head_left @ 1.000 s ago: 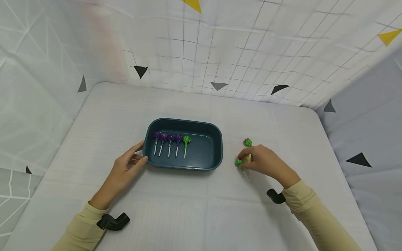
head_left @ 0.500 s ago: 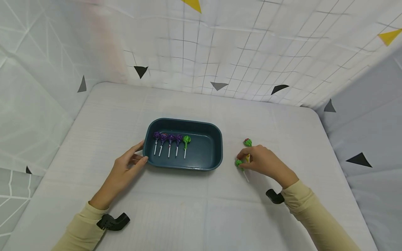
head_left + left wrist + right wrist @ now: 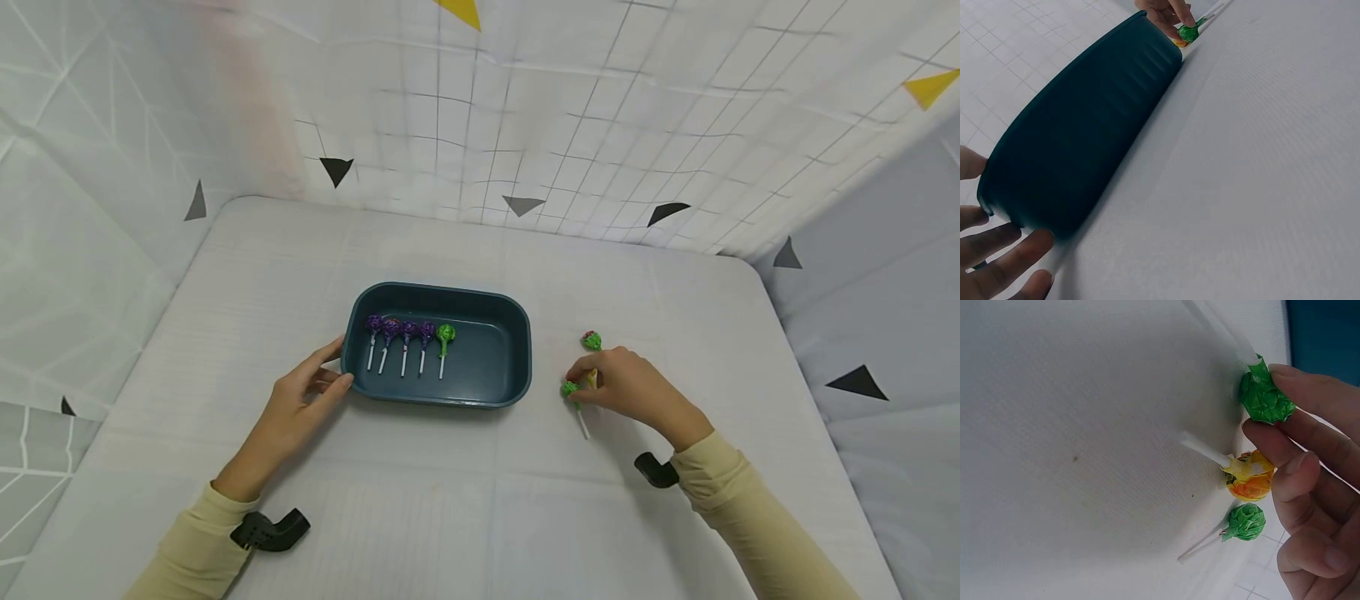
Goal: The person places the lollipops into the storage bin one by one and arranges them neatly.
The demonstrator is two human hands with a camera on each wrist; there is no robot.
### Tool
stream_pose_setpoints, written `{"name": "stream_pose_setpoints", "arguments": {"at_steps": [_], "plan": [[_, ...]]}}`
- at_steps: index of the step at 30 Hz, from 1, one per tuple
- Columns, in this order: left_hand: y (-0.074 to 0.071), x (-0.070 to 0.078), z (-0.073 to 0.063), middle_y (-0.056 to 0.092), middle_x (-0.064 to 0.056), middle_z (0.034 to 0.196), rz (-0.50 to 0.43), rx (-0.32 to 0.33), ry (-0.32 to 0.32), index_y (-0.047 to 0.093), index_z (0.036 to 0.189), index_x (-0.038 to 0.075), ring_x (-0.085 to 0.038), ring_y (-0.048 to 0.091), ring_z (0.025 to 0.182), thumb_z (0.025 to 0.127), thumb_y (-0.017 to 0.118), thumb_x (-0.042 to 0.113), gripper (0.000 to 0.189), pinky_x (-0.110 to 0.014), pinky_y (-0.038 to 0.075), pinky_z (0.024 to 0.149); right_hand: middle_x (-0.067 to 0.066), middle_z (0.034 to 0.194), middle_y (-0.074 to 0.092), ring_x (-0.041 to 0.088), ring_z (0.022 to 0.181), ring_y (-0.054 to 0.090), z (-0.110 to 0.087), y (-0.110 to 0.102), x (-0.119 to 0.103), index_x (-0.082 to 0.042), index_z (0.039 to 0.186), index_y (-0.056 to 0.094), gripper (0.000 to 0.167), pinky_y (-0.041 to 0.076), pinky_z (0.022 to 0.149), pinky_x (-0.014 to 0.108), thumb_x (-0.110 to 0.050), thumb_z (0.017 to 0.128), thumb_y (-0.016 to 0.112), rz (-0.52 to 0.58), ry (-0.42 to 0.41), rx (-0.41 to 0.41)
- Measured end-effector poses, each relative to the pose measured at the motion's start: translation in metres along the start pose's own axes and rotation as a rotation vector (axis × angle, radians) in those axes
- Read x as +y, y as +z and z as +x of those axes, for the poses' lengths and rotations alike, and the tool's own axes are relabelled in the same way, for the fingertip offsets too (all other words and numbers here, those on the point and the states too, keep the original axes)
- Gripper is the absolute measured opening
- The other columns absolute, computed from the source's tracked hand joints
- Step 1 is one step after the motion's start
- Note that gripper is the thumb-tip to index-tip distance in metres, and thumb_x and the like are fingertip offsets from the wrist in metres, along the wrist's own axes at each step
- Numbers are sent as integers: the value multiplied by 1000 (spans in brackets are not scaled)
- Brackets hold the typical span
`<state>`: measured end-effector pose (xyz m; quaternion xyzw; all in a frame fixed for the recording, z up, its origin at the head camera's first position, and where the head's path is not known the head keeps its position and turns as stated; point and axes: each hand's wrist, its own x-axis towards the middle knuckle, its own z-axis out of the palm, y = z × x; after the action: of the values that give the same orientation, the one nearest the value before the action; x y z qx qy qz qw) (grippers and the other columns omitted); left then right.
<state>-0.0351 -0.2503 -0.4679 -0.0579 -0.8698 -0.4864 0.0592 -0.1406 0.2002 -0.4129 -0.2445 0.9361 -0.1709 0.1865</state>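
Observation:
A dark teal tray (image 3: pixel 487 358) stands on the table with several purple lollipops (image 3: pixel 409 331) in a row at its left, then a green lollipop (image 3: pixel 446 333). My left hand (image 3: pixel 296 410) touches the tray's left end, its fingers (image 3: pixel 1019 256) spread and fairly straight. Right of the tray, my right hand (image 3: pixel 641 390) pinches a second green lollipop (image 3: pixel 1266 397) by its wrapped head between thumb and finger, the white stick pointing toward me. Close by that hand lie a yellow-orange lollipop (image 3: pixel 1250 478), partly hidden in the head view, and another green one (image 3: pixel 1247 522).
White cloth covers the table (image 3: pixel 420 517). Behind it hangs a white sheet (image 3: pixel 420 108) with grid lines and dark triangles, and more sheets close off both sides. A black wrist camera (image 3: pixel 272 530) sits on the left forearm, and another (image 3: pixel 657 470) on the right.
The stick of the green lollipop in my right hand has swung slightly left, pointing more straight toward me. My left hand and the tray have stayed put.

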Motion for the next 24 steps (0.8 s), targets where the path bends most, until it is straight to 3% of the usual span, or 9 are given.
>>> {"name": "stream_pose_setpoints", "arguments": {"at_steps": [24], "plan": [[0,1,0,58,-17,149,-11,1,5,44,158,13,0,63,99,104,63,16,57,-7,47,89,-4,88,77,10,66,57,3,-10,-2,-15,99,83,19,45,55,24,-24,83,87,-25,-4,5]]}}
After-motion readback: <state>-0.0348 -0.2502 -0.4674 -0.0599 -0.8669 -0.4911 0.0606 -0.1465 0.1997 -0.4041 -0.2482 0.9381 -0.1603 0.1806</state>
